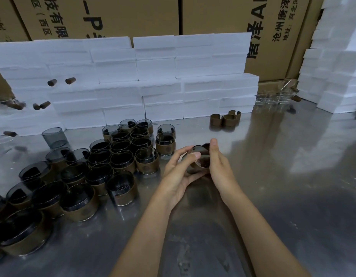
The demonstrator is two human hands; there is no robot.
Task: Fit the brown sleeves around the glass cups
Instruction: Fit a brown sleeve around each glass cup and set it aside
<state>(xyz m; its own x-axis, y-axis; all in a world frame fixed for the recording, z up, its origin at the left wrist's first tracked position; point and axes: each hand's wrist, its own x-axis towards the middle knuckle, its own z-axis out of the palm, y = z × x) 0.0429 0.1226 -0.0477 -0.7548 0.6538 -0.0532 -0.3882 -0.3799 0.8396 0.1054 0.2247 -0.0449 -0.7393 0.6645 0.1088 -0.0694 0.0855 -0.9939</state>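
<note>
Both hands hold one smoky glass cup [200, 151] with a brown sleeve [202, 164] around it, tilted, just above the steel table. My left hand [178, 174] cups it from the left and below, thumb on the rim. My right hand [220, 166] grips its right side, fingers along the sleeve. To the left stand several sleeved cups [121, 160] packed together, and one bare grey cup [54, 137]. Three loose brown sleeves [225, 119] lie farther back on the right.
A wall of white foam blocks [153, 80] runs along the back, with more foam [337, 62] stacked at the right. Clear glass cups [273, 97] stand at the back right. Cardboard boxes [217, 15] rise behind. The steel table [293, 176] spreads to the right.
</note>
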